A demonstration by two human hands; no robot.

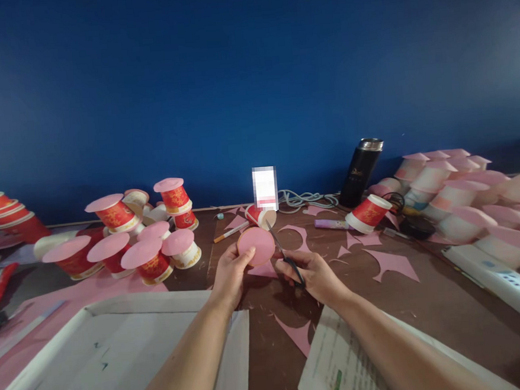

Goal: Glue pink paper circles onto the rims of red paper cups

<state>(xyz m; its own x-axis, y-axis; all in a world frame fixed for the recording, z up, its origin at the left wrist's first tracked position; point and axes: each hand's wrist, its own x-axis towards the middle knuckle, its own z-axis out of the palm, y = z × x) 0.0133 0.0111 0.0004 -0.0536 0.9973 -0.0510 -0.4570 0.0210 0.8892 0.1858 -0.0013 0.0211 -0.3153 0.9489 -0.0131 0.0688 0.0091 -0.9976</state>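
Observation:
A round pink paper disc (258,245) is pinched between the thumb and fingers of my left hand (235,273), near the middle of the view. My right hand (307,273) is closed on the handles of dark scissors (283,247), whose blades point up and left beside the disc's right edge. Just behind the disc, a red and white paper cup (256,214) lies on its side. Pink paper offcuts (295,235) with curved cuts lie around both hands on the brown table (265,331).
Red cups topped with pink discs (149,262) stand at the left, and pale cups with pink tops (454,199) crowd the right. A black bottle (359,173) leans near the blue wall. A white tray (149,302) and printed papers (338,356) lie in front.

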